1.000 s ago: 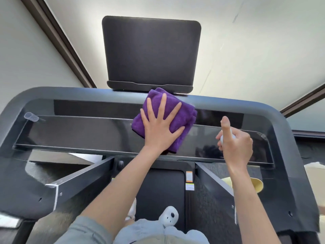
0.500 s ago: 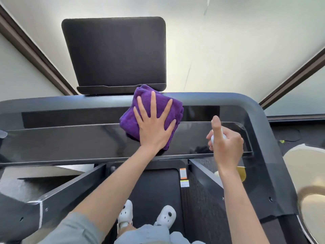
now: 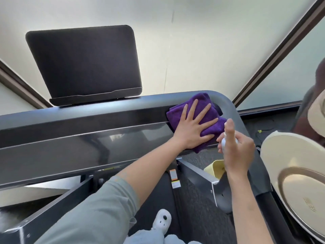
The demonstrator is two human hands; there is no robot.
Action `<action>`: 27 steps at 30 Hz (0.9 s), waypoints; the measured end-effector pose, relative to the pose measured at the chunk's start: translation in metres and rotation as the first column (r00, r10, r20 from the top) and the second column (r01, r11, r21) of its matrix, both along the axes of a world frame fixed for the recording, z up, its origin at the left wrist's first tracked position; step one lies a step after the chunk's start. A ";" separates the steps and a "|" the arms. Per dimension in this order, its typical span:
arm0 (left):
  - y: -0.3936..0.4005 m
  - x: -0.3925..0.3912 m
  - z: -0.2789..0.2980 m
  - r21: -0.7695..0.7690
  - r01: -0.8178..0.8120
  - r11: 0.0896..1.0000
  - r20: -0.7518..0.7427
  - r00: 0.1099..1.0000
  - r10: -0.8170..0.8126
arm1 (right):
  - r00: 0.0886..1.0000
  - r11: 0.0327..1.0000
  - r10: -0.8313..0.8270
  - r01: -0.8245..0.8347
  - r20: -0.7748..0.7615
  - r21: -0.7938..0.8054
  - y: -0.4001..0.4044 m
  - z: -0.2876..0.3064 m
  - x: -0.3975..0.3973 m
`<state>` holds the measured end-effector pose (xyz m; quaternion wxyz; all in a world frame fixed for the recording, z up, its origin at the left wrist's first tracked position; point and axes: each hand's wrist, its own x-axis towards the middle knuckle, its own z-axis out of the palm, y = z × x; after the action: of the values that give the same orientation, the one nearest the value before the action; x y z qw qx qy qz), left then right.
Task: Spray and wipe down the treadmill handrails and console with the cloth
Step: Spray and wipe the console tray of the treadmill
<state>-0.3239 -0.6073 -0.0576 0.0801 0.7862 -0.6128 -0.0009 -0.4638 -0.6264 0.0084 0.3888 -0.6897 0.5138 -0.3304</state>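
The left hand point(image 3: 194, 131) lies flat and wide open on top of a purple cloth point(image 3: 202, 120), with all its fingers spread out. It presses the cloth onto the shiny black console point(image 3: 84, 147) of the treadmill, right at the console's far right end. The top of the cloth touches the rounded grey handrail point(image 3: 230, 110), where the rail bends at its right corner. The cloth is folded into a thick square, and its edges stick out around the hand. The right hand point(image 3: 237, 150) is just beside the cloth, near the right edge of the console. It is closed around a small white spray bottle point(image 3: 226, 142), and one finger points up on top of the bottle. Most of the bottle is hidden inside the hand, so only a bit of white shows. A dark screen point(image 3: 84, 64) stands tilted on the back edge of the handrail, toward the left, well apart from the cloth. A grey-green sleeve point(image 3: 98, 213) covers the upper part of the left arm. Below the console lies the dark walking belt point(image 3: 153, 199), and a white shoe point(image 3: 161, 223) stands on it at the bottom. Something pale yellow point(image 3: 215, 169) peeks out under the right hand, but I cannot tell what it is. A round cream and gold thing point(image 3: 297, 184) sits past the right side of the treadmill.
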 end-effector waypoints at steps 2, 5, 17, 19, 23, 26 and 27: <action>0.017 0.008 -0.003 -0.018 -0.006 1.000 0.004 1.000 0.006 | 1.000 1.000 -0.007 0.007 -0.003 0.011 0.004 -0.001 0.001; 0.039 0.012 -0.005 -0.039 -0.048 0.998 0.000 0.999 0.048 | 1.000 1.000 0.009 -0.009 -0.010 0.015 0.012 -0.004 0.006; 0.184 0.071 -0.011 -0.076 -0.264 0.961 -0.036 0.964 0.262 | 0.991 0.991 0.129 -0.128 -0.039 0.026 0.066 -0.004 0.056; 0.212 0.083 -0.010 -0.066 -0.306 0.950 -0.046 0.952 0.303 | 0.987 0.987 0.156 -0.154 -0.047 0.038 0.082 -0.005 0.071; 0.265 0.103 -0.008 -0.061 -0.385 0.921 -0.055 0.922 0.382 | 0.971 0.973 0.230 -0.227 -0.068 0.047 0.118 -0.010 0.103; 0.307 0.118 -0.007 -0.070 -0.437 0.897 -0.060 0.899 0.434 | 0.959 0.962 0.272 -0.269 -0.077 0.044 0.144 -0.014 0.124; 0.322 0.122 -0.008 -0.067 -0.457 0.887 -0.062 0.889 0.453 | 0.956 0.959 0.282 -0.280 -0.078 0.041 0.152 -0.015 0.130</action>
<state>-0.2016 -0.2855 -0.0659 0.1230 0.9038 -0.4092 0.0249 -0.3333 -0.4742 -0.0065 0.4204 -0.7629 0.4312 -0.2352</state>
